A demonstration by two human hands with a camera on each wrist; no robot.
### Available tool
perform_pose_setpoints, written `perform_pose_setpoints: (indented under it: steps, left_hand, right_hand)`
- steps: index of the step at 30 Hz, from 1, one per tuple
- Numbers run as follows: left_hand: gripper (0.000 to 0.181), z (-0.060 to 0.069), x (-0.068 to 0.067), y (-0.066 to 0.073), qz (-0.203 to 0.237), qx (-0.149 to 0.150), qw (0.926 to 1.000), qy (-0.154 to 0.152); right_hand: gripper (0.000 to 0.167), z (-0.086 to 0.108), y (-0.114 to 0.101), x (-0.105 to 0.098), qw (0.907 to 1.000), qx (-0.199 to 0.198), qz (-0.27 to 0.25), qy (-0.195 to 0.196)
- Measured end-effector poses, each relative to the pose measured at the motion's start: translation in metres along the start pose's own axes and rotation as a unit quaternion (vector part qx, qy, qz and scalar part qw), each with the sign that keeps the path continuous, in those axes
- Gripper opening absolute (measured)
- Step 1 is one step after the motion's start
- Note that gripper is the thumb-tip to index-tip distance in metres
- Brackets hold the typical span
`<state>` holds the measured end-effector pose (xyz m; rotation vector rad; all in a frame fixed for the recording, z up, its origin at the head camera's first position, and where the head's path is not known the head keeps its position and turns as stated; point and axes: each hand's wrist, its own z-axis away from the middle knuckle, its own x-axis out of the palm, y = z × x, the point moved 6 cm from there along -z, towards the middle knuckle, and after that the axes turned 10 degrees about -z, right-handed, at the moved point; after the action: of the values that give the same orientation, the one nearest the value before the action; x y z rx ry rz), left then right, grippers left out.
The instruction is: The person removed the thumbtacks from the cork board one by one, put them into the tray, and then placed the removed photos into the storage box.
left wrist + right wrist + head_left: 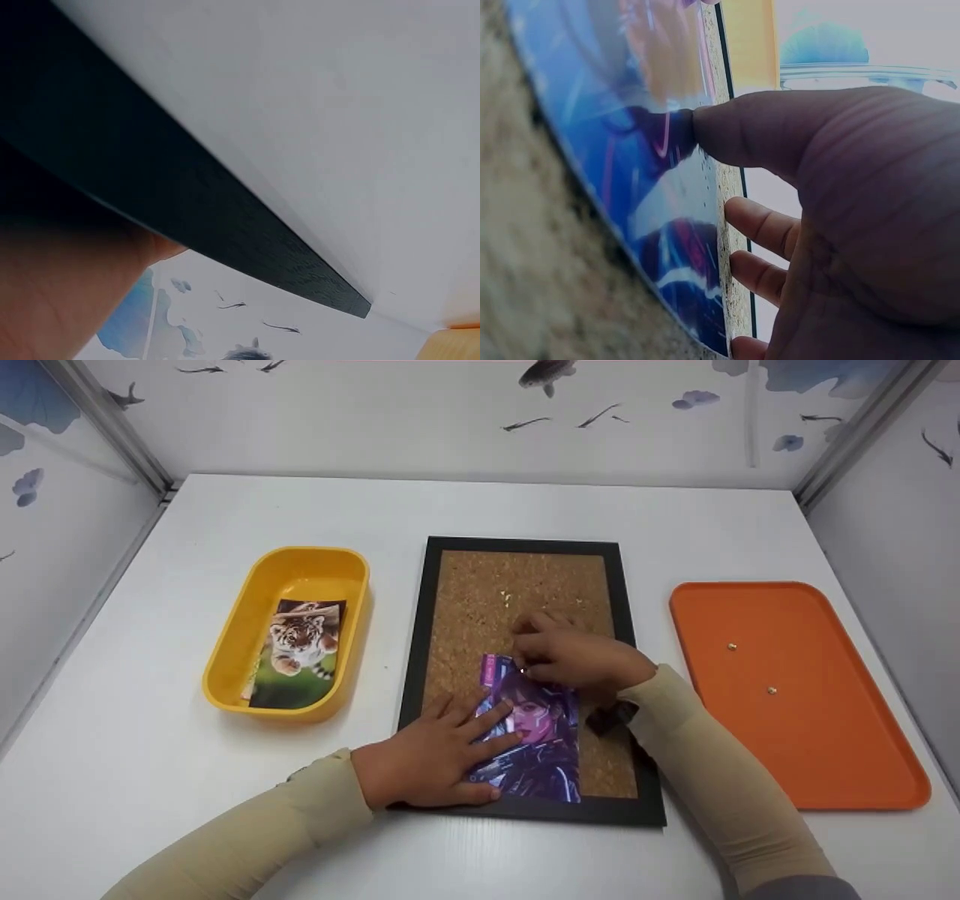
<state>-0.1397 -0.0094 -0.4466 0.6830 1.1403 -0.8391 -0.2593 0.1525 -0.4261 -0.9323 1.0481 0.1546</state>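
Observation:
My left hand (435, 754) lies with fingers spread on a glossy purple-blue picture card (536, 765) printed with a face, pressing its left side against a black-framed cork board (469, 619). At the card's top edge, my right hand (574, 656) pinches a small shiny pushpin (523, 670) between thumb and fingertips. Seen by the right wrist camera, the thumb (750, 127) touches the card (615, 150), which bows slightly off the cork; the pin is hidden there. The left wrist view shows mainly the frame's black side (202, 202) and part of the left hand (67, 292).
Left of the board stands a yellow tub (360, 607) with a tiger picture (296, 656) in it. To the right lies an orange tray (817, 750) bearing two small gold pins (732, 646). More gold pins (505, 598) are on the cork above the right hand.

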Motion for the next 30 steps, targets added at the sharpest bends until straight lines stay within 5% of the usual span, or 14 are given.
perform_pose_setpoints:
  steps: [30]
  left_hand:
    - [0.075,-0.0012,0.0026,-0.0014,0.005,-0.004,0.9999,-0.012]
  right_hand:
    - [0.004,-0.0019,0.0014,0.0025,1.0,0.007,-0.001,-0.003]
